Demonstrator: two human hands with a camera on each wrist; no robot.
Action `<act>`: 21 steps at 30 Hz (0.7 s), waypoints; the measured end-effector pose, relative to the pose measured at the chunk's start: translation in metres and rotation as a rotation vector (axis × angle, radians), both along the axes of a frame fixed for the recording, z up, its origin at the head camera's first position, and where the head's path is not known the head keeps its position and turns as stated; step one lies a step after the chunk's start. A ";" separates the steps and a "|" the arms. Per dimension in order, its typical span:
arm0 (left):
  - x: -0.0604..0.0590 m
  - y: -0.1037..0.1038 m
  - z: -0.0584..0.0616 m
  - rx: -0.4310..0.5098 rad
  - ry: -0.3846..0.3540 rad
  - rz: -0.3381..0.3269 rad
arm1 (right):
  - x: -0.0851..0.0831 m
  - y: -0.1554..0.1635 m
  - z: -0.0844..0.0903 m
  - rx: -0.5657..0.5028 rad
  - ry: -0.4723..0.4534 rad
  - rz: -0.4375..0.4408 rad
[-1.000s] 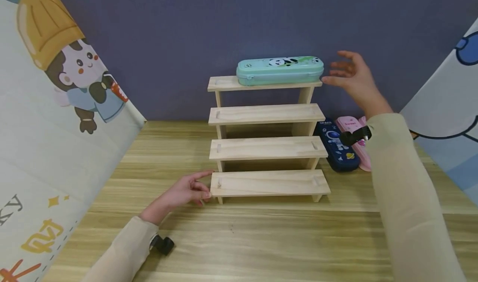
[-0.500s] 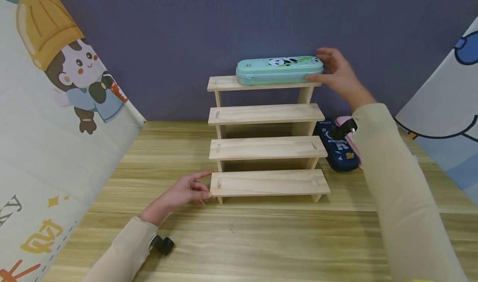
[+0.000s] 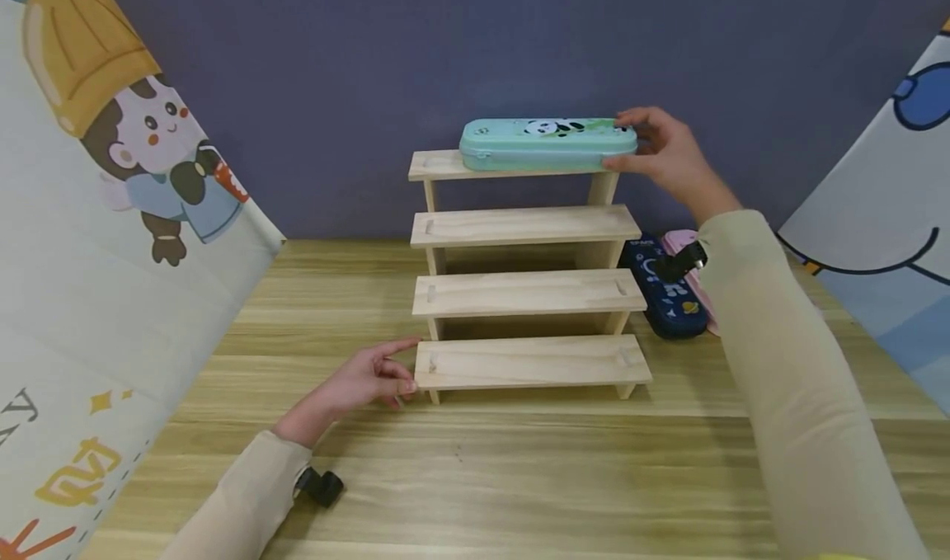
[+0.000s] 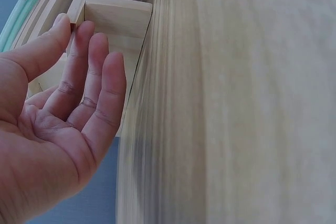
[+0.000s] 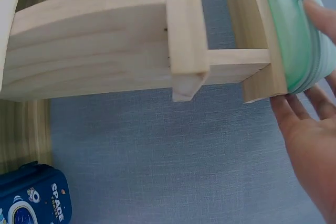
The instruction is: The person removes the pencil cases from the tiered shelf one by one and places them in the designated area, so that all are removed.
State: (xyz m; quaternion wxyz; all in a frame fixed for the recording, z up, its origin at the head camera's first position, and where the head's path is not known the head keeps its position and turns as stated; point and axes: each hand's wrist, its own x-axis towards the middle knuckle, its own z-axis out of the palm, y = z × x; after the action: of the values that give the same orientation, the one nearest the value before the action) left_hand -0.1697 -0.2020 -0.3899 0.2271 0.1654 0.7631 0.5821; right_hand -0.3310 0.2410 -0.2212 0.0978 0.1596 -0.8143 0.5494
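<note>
I am curling my right hand (image 3: 664, 157) around the end of the green pencil case (image 3: 545, 143) on the top shelf (image 3: 434, 165), while my left hand (image 3: 364, 381), fingers relaxed and open, is bracing the wooden rack (image 3: 530, 362) so it does not slide.

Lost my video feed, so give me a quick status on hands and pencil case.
Right hand on the green pencil case, top step. Left hand open against the wooden riser, bottom step. Nothing in the way.
</note>
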 end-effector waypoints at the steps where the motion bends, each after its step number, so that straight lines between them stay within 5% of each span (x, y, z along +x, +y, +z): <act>1: 0.000 0.000 0.000 0.001 0.001 0.000 | 0.000 0.000 -0.001 -0.006 0.016 0.010; 12: -0.001 0.000 -0.002 0.007 -0.002 -0.002 | 0.004 0.001 -0.007 -0.048 0.150 -0.012; 21: -0.001 -0.001 -0.002 0.000 0.002 0.001 | 0.013 0.004 -0.010 -0.093 0.153 -0.090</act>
State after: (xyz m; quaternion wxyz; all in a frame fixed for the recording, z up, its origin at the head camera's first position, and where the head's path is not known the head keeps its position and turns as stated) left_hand -0.1708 -0.2028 -0.3922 0.2259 0.1657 0.7635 0.5819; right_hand -0.3184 0.2451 -0.2311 0.1918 0.1595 -0.7843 0.5680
